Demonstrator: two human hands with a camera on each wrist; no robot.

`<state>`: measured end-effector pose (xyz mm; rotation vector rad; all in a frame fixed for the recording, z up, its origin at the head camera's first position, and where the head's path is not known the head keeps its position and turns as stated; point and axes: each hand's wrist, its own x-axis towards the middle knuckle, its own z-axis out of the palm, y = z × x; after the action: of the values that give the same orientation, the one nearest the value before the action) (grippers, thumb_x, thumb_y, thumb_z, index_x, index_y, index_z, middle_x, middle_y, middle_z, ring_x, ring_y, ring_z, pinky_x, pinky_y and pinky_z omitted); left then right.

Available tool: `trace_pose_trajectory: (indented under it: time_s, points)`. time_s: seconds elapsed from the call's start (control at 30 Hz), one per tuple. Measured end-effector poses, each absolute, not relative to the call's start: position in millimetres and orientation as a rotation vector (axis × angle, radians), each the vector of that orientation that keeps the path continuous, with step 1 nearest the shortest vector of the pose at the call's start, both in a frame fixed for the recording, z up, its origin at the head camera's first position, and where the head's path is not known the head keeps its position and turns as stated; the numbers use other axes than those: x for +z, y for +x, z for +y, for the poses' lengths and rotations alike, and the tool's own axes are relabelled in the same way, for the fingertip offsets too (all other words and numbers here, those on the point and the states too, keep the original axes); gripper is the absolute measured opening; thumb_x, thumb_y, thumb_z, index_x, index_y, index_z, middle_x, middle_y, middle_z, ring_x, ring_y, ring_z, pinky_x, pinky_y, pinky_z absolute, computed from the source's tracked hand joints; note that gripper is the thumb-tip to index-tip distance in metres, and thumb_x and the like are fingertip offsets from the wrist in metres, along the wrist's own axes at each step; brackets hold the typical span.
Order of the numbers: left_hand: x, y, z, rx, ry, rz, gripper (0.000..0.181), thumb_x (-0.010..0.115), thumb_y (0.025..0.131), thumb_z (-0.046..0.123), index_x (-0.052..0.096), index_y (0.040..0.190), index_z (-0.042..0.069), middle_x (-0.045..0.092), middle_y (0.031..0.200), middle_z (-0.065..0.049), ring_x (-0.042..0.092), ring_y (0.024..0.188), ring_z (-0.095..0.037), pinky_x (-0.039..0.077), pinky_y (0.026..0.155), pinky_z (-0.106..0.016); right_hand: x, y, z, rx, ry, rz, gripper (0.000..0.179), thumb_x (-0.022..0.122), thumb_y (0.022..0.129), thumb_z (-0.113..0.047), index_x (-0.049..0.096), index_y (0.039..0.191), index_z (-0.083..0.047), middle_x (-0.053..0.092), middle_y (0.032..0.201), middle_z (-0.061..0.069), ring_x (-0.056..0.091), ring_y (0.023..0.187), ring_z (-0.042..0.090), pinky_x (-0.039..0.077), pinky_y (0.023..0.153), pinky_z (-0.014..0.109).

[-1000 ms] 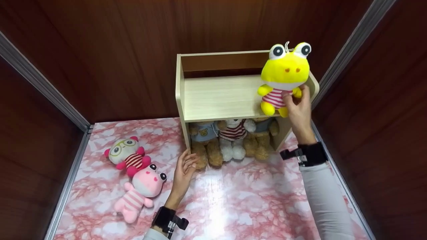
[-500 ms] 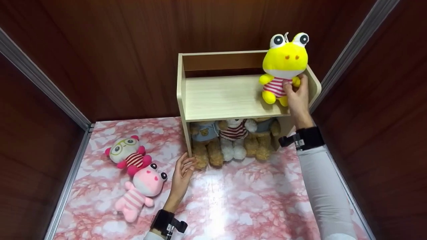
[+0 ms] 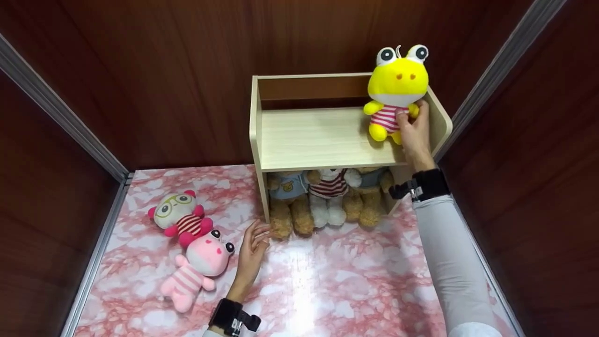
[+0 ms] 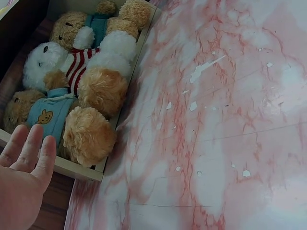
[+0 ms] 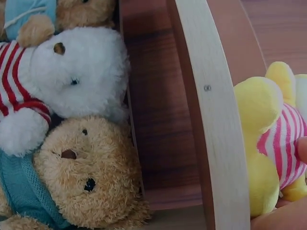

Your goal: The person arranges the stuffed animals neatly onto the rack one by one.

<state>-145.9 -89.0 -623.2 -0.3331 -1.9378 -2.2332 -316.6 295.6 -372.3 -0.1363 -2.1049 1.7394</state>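
Observation:
A yellow plush frog (image 3: 398, 82) with big eyes and a pink-striped shirt is held upright by my right hand (image 3: 415, 135), thumb across its belly. It is over the right end of the upper board (image 3: 318, 135) of a pale wooden shelf. In the right wrist view the plush frog (image 5: 283, 143) shows just beyond the board's front edge (image 5: 213, 120). My left hand (image 3: 252, 248) is held with relaxed fingers by the shelf's lower left corner, near the feet of a teddy bear in a blue shirt (image 3: 288, 187). In the left wrist view the left hand (image 4: 26, 177) holds nothing.
Beside the blue-shirted bear in the lower compartment sit a white bear in red stripes (image 3: 327, 187) and a brown bear in grey-teal (image 3: 369, 187). On the pink marbled floor at left lie a plush panda (image 3: 178, 213) and a pink plush frog (image 3: 201, 262). Dark wooden walls enclose the space.
My right hand has carried the yellow plush frog up and back, from the shelf's front edge to over the upper board. My left hand has drawn slightly down and left.

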Motion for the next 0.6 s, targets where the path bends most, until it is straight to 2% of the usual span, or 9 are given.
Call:
trace_pose_trajectory:
  time_s: [0.13, 0.3, 0.47, 0.6]
  points:
    - [-628, -145, -91, -2.252, -0.346, -1.922, 0.053, 0.048, 0.104, -0.007, 0.029, 0.154, -0.011, 0.045, 0.135, -0.046, 0.063, 0.118, -0.010, 0.053, 0.095, -0.032, -374, -320, 297, 1.744, -0.150, -2.111, 0.052, 0.051, 0.107, -0.016, 0.032, 0.156, -0.010, 0.045, 0.145, 0.011, 0.045, 0.128, 0.017, 0.037, 0.107, 0.022]
    - [-637, -139, -92, -2.275, -0.356, -1.889, 0.052, 0.046, 0.107, -0.004, 0.025, 0.153, -0.014, 0.045, 0.134, -0.046, 0.063, 0.117, -0.007, 0.053, 0.093, -0.031, -374, -319, 296, 1.721, -0.141, -2.116, 0.053, 0.050, 0.107, -0.017, 0.032, 0.157, -0.011, 0.045, 0.146, 0.010, 0.046, 0.127, 0.016, 0.038, 0.106, 0.021]
    - [-644, -135, -95, -2.257, -0.325, -1.910, 0.050, 0.044, 0.106, -0.006, 0.026, 0.152, -0.016, 0.050, 0.133, -0.042, 0.064, 0.119, -0.023, 0.054, 0.094, -0.033, -374, -316, 295, 1.707, -0.152, -2.124, 0.054, 0.050, 0.109, -0.021, 0.030, 0.158, -0.013, 0.042, 0.152, 0.010, 0.044, 0.130, 0.014, 0.036, 0.107, 0.019]
    - [-649, -134, -96, -2.242, -0.289, -1.926, 0.048, 0.041, 0.106, -0.007, 0.028, 0.151, -0.015, 0.052, 0.132, -0.040, 0.060, 0.121, -0.041, 0.054, 0.096, -0.045, -376, -313, 295, 1.686, -0.141, -2.129, 0.057, 0.049, 0.109, -0.024, 0.027, 0.161, -0.013, 0.039, 0.157, 0.010, 0.041, 0.133, 0.013, 0.034, 0.108, 0.018]
